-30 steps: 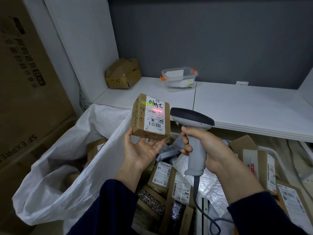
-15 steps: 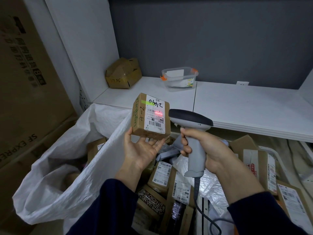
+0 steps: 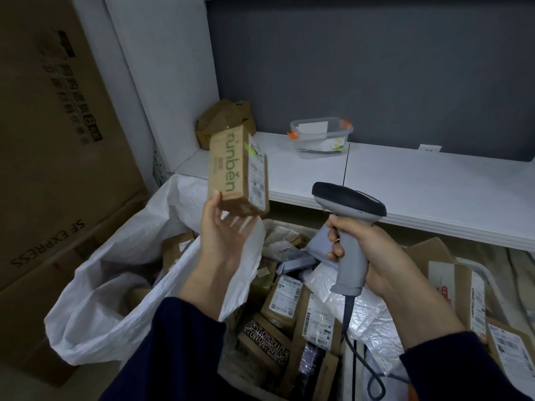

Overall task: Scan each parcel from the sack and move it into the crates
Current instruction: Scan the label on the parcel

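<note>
**As the label turns away from the scanner: parcel rotating out of the scan pose**

Where half a second ago the small brown parcel point(image 3: 236, 169) showed its white label face-on with a red scan line across the barcode, it now shows its printed brown side, the label swung round to the right edge and seen only at a slant. No red line on it now. It rides higher and more upright than before, and the lower edge is blurred.

Left hand point(image 3: 224, 230): palm up under the parcel, thumb against the near lower corner, fingers loosely spread beneath; whether they touch the underside cannot be told through the blur. Grip looks light, more a balance than a clamp.

Right hand point(image 3: 366, 250): closed round the grey grip of the scanner point(image 3: 348, 227), just right of the parcel and a little lower, nose now aimed left of the label.

White sack point(image 3: 121, 287) lies open below the left hand, more parcels inside. Crate point(image 3: 480, 273) below and right of the right hand, already heaped with labelled parcels.

Judgement: scan likely done for this one; next comes carrying it rightward to the crate. Loose hold mid-turn is the risk of a drop.
</note>
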